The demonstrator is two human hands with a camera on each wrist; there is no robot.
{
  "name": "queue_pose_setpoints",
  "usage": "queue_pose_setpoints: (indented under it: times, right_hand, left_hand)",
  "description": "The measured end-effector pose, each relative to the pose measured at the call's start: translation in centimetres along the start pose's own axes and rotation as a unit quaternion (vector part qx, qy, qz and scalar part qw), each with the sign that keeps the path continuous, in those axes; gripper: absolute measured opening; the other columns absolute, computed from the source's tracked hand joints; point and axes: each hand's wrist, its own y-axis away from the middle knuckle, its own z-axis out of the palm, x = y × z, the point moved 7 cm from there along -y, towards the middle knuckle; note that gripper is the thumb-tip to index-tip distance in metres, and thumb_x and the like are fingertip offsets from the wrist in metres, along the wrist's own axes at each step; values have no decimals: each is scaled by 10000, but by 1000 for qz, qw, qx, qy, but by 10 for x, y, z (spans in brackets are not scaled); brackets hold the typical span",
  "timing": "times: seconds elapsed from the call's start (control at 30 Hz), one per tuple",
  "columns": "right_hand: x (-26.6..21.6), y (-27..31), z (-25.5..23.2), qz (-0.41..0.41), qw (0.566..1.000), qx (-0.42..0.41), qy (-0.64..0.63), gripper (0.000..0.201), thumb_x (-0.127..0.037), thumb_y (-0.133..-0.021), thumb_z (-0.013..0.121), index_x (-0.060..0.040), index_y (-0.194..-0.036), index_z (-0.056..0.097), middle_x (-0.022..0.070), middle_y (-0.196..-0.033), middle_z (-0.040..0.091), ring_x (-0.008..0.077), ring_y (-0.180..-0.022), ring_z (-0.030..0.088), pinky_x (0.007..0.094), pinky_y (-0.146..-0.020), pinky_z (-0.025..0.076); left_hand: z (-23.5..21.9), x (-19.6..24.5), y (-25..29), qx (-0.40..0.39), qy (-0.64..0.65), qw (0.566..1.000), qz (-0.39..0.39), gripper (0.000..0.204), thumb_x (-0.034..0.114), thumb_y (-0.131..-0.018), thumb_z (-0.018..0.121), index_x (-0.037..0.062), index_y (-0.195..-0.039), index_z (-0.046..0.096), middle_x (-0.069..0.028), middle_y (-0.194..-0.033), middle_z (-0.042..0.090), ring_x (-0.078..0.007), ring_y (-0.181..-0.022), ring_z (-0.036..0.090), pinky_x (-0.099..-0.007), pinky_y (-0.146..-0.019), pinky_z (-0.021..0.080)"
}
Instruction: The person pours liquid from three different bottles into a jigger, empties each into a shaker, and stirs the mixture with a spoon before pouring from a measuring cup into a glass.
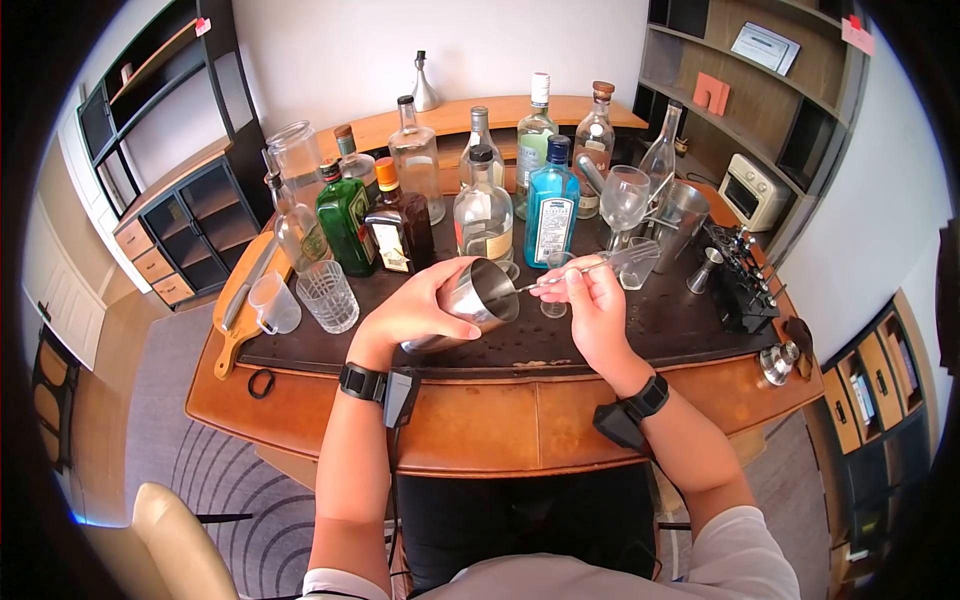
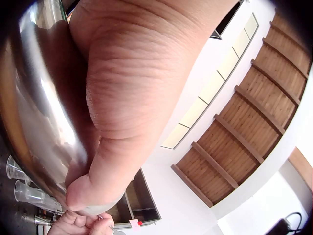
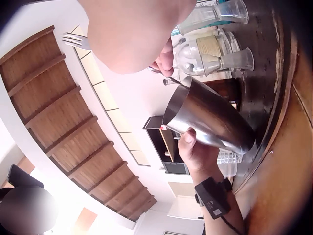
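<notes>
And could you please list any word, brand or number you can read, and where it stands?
No text is legible.
Blue bottle: print too small.
Green bottle: markings too blurred.
Dark bottle with orange cap: print too blurred.
Left wrist's black device: white print, too tiny.
Metal cup: no print visible.

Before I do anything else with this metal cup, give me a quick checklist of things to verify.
1. Left hand gripping metal cup: ok.
2. Right hand holding fork-ended stirrer: ok.
3. Stirrer's other end in the cup's mouth: ok.
4. Cup upright: not ok; it is tilted, mouth toward the right hand.
5. Cup's contents: cannot tell; its bottom is hidden.
6. Blue bottle upright and capped: ok.
</notes>
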Motion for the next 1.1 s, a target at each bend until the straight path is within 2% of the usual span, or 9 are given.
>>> queue_pose_setpoints:
  times: [0.2,0.3,0.4,0.5,0.6,0.7,0.8,1.0,1.1]
  right_hand:
    - [-1,0,2,40,995,-40,-87,167,-160,-1129,450,-6,-1106,509,183,-1059,698,259,-961,752,348,-843,621]
    - [-6,-1,5,22,994,-18,-103,170,-153,-1129,448,2,-1107,513,183,-1055,696,259,-974,749,354,-849,621]
    - [-3,-2,3,7,998,14,-67,170,-145,-1127,449,10,-1108,518,182,-1053,696,258,-972,747,357,-854,621]
    - [-5,-1,0,-19,1000,7,-1,167,-141,-1125,452,10,-1108,524,180,-1053,697,256,-957,746,355,-853,620]
    - [-5,0,-1,6,1000,-20,-10,166,-141,-1126,452,7,-1107,523,179,-1053,697,254,-945,745,351,-851,618]
    - [-3,-1,-1,25,996,-41,-82,165,-142,-1126,451,6,-1107,523,179,-1053,698,258,-956,746,350,-855,618]
    - [-9,-2,3,10,995,-18,-101,161,-139,-1125,453,5,-1105,523,180,-1056,698,261,-967,746,351,-861,618]
    - [-8,-2,0,-25,1000,14,-5,157,-136,-1124,456,4,-1099,523,166,-1029,694,257,-957,749,347,-858,618]
    - [-4,-1,-4,-9,1000,-1,29,166,-147,-1124,458,3,-1094,524,159,-1008,692,252,-925,752,345,-843,620]
  left_hand:
    - [2,1,-1,-2,-1,1000,3,949,119,-623,924,-12,-1469,515,-67,-1317,633,-153,-1199,568,-306,-1086,431]
    - [2,0,-1,-3,2,1000,0,949,123,-624,924,-11,-1470,516,-66,-1317,634,-153,-1197,570,-307,-1086,431]
    - [1,1,-1,-2,1,1000,5,948,124,-625,923,-10,-1471,516,-66,-1317,634,-151,-1198,569,-305,-1086,430]
    - [-1,-1,-1,1,-11,1000,1,950,125,-628,923,-11,-1473,513,-66,-1320,632,-148,-1205,565,-302,-1089,427]
    - [-2,-1,-1,2,-7,1000,-1,953,126,-630,923,-13,-1476,508,-65,-1321,631,-146,-1207,563,-301,-1089,426]
    - [1,2,0,1,9,1000,1,958,129,-629,924,-15,-1478,504,-64,-1317,630,-146,-1201,565,-300,-1084,429]
    - [2,3,0,-1,12,1000,0,961,134,-627,926,-15,-1478,504,-65,-1314,631,-147,-1195,568,-300,-1082,431]
    - [-3,-4,-1,7,-18,1000,2,959,142,-627,928,-13,-1475,506,-68,-1315,635,-152,-1201,572,-303,-1089,428]
    - [-2,-1,0,4,-16,1000,3,957,144,-629,929,-12,-1475,508,-69,-1314,636,-154,-1201,572,-304,-1090,427]
